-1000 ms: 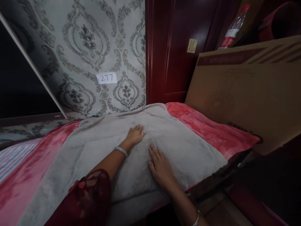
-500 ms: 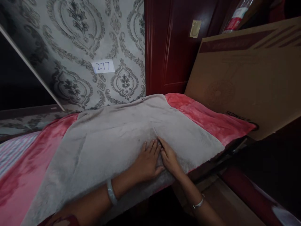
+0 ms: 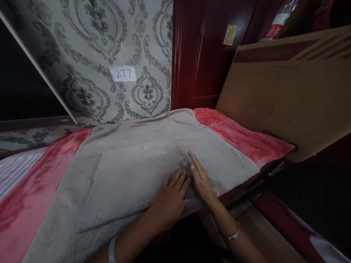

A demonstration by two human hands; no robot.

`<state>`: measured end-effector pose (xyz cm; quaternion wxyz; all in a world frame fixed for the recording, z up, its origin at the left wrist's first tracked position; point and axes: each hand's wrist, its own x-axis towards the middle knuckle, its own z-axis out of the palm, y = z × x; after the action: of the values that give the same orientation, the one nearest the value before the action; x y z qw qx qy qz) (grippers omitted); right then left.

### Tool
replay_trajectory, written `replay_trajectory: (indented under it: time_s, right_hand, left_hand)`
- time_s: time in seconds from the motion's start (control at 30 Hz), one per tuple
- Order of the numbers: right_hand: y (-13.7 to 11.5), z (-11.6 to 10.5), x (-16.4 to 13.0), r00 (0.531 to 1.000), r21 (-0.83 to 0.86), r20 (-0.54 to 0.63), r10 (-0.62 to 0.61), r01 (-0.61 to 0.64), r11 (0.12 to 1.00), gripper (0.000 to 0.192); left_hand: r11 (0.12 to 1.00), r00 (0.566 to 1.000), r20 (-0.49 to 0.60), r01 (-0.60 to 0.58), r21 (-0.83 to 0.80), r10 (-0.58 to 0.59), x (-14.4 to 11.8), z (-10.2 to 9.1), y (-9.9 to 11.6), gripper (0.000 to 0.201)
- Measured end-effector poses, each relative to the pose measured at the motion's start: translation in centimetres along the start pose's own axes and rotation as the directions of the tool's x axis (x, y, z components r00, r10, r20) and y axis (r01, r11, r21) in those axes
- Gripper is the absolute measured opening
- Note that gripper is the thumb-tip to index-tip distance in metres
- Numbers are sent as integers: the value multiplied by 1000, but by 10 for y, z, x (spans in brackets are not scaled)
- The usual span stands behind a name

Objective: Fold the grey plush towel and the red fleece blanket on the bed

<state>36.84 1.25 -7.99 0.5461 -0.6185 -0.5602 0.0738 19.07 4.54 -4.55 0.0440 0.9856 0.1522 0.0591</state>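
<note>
Head view, left hand (image 3: 170, 197) and right hand (image 3: 201, 179) spread flat, side by side on grey blanket (image 3: 123, 171)

Soft cloth, glossy wood

Matt, fuzzy grey blanket (image 3: 131, 164) over plush pink bedspread (image 3: 241, 140); matt cardboard box (image 3: 287, 95); glossy dark red wooden door (image 3: 208, 54); embossed wallpaper (image 3: 95, 44).

Counting two hands: left hand (image 3: 170, 199) and right hand (image 3: 201, 179), both lying flat with fingers spread on one grey towel (image 3: 131, 164). Counting one red blanket (image 3: 241, 140) under that towel, showing left and right of the hands. Counting two bracelets, one on each wrist: left bracelet (image 3: 111, 252), right bracelet (image 3: 234, 233). Counting one cardboard box (image 3: 287, 91) to the right of the hands, one bottle (image 3: 276, 23) above it, one paper label (image 3: 123, 74) beyond the fingertips.
</note>
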Motion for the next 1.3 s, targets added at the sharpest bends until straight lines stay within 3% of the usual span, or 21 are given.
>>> replay_trajectory:
  time_s: [0.07, 0.13, 0.2, 0.33, 0.43, 0.5, 0.57, 0.63, 0.67, 0.73, 0.87, 1.0, 1.1, 1.17, 1.2, 1.23, 1.3]
  right_hand:
    - [-8, 6, -4, 990, -208, 125, -68, 93, 974, 57]
    - [-13, 11, -8, 962, -373, 270, -36, 139, 917, 60]
    - [-13, 12, -11, 944, -452, 329, 15, 143, 881, 64]
    - [-2, 7, -17, 970, -370, 243, -9, 102, 923, 64]
    - [7, 1, -22, 995, -159, 91, -41, 55, 986, 55]
    - [9, -1, -26, 999, -24, -27, -28, 28, 999, 49]
    - [8, -1, -28, 993, 58, -117, 6, 1, 998, 45]
    - [9, 1, -30, 987, 73, -158, 21, -10, 997, 46]
    - [10, 3, -30, 986, 51, -164, 5, 4, 999, 47]
    - [14, 8, -30, 986, -44, -152, -71, 65, 997, 51]
    - [20, 12, -30, 986, -243, -55, -156, 139, 960, 64]
    - [17, 11, -32, 991, -302, -6, -131, 123, 945, 73]
    - [13, 11, -32, 992, -309, -34, -125, 109, 945, 75]
    - [13, 12, -33, 990, -296, -74, -119, 92, 951, 75]
    - [13, 13, -33, 989, -284, -96, -116, 85, 955, 74]
    - [13, 14, -34, 986, -273, -120, -115, 78, 959, 71]
    - [13, 14, -35, 981, -257, -156, -112, 69, 964, 59]
  left_hand:
    - [1000, 1000, -9, 9, 14, -8, 2, 0, -8, 59]
    - [999, 999, -30, 28, 44, -27, 2, 6, -11, 59]
    - [992, 993, -70, 96, 81, -90, -4, 13, -13, 60]
    - [943, 946, -158, 303, 137, -282, -37, 10, -31, 69]
    - [858, 868, -197, 488, 160, -456, -62, -4, -51, 72]
    - [810, 821, -209, 565, 159, -532, -65, -14, -54, 65]
    - [845, 853, -180, 515, 144, -489, -49, -22, -45, 59]
    - [937, 940, -111, 333, 106, -322, -20, -26, -27, 56]
    - [969, 971, -77, 234, 82, -228, -3, -26, -18, 56]
    - [991, 992, -18, 129, 40, -128, 27, -21, -2, 57]
    - [988, 988, -6, 152, 21, -152, 49, 0, 1, 62]
    - [954, 957, -68, 287, 90, -281, 17, 2, -32, 69]
    - [845, 859, -35, 509, 164, -511, -12, -18, -65, 71]
    - [753, 772, -26, 627, 200, -636, -20, -36, -79, 71]
    - [735, 753, -23, 648, 201, -658, -19, -44, -80, 71]
    - [751, 766, -14, 634, 186, -643, -14, -50, -79, 69]
    - [872, 875, 32, 476, 117, -482, 5, -55, -66, 65]
